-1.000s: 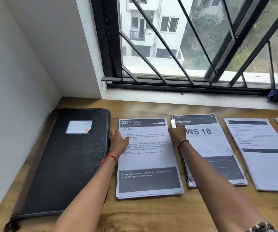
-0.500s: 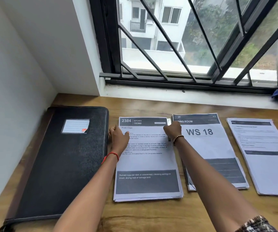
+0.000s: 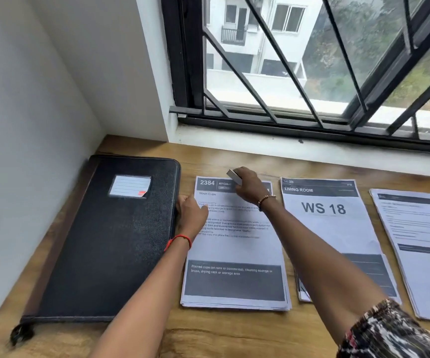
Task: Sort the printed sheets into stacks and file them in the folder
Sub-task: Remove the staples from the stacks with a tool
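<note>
Sheets [image 3: 234,249] are steadied under the flat left hand [image 3: 192,215]; a silver object [image 3: 234,177], pinched in the right hand [image 3: 250,188], is probably fastened on next.

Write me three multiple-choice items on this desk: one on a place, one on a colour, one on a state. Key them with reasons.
1. Where does the black folder lie relative to the 2384 stack?
A) to its left
B) to its right
C) on top of it

2. What colour is the thread at the left wrist?
A) blue
B) red
C) green

3. What is the right hand doing?
A) lying flat on the desk
B) gripping the folder
C) holding a small grey object

Key:
1 A, the folder sits beside the stack's left edge.
2 B, a red band circles the wrist.
3 C, the hand grips the object over the stack's top edge.
</note>
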